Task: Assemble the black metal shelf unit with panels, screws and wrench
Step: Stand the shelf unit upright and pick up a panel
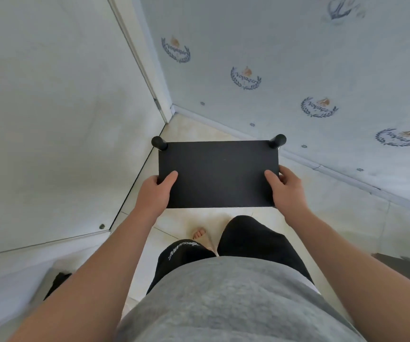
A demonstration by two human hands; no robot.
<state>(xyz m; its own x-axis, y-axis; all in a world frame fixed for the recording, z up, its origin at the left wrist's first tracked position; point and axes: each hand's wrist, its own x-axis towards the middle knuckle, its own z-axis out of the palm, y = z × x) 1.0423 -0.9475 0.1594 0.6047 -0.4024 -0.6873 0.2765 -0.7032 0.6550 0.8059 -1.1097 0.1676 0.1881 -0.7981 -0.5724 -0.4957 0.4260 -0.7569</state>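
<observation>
A flat black rectangular shelf panel (pixel 218 174) is held level in front of me, above the floor. Two black round posts stick out at its far corners, one at the left (pixel 159 142) and one at the right (pixel 277 140). My left hand (pixel 156 191) grips the panel's near left edge, thumb on top and fingers underneath. On the near right edge, my right hand (pixel 286 188) grips the same way. The panel's underside and any lower parts are hidden.
I stand in a room corner: a white wall (pixel 51 119) on the left, a pale patterned wall (pixel 297 70) on the right. Beige floor tiles (pixel 189 129) lie below. A dark object (pixel 58 282) sits low left; cardboard (pixel 396 265) lies low right. My bare foot (pixel 200 234) shows under the panel.
</observation>
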